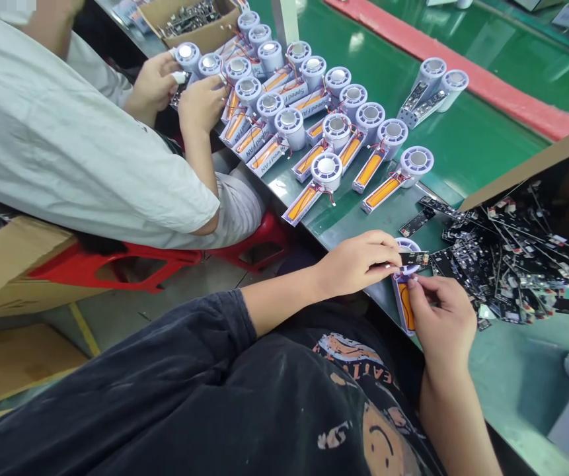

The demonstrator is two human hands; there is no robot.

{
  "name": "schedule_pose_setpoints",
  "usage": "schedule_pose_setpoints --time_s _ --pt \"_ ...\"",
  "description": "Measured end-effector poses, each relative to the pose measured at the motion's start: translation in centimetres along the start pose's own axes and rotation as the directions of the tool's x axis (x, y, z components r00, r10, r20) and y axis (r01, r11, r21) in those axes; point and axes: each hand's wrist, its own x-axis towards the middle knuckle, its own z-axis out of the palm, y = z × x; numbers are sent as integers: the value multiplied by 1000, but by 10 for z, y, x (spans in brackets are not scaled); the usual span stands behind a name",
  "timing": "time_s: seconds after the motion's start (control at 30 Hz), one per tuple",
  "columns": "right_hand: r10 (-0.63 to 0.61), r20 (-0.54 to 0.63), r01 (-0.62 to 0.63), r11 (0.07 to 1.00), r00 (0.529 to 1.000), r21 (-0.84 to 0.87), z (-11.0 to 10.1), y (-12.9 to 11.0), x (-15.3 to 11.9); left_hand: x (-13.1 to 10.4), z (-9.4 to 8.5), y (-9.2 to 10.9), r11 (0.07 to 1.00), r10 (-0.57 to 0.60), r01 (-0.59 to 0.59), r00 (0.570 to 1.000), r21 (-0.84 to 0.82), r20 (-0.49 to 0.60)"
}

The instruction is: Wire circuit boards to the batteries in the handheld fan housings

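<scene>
My left hand (pixel 363 261) is closed on a narrow black circuit board (pixel 416 258), which lies over the round head of a purple fan (pixel 406 246) at the table's near edge. Beside it, my right hand (pixel 443 311) pinches something small and white, perhaps a wire connector, at the top of the fan's handle. The open handle (pixel 405 305) shows an orange strip inside and points toward my body. Right of my hands lies a heap of black circuit boards (pixel 492 258), spilling from a cardboard box.
Rows of purple fans (pixel 336 129) with orange strips cover the table's left part. Two fans (pixel 433 79) stand apart at the back. A co-worker's hands (pixel 199 106) handle parts at left. Red stools (pixel 155 264) and cardboard boxes (pixel 21 258) are at lower left.
</scene>
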Motion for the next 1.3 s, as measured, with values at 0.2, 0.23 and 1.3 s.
schedule_pose_setpoints --time_s 0.2,0.23,1.3 --pt "272 117 -296 892 955 343 3 13 -5 -23 0 -5 974 88 -90 996 207 20" --pt "293 137 -323 875 946 362 3 13 -4 -27 2 -6 958 120 -130 991 255 55" --pt "-209 31 207 977 978 43 14 -4 -13 -36 4 10 351 -548 452 809 -820 212"
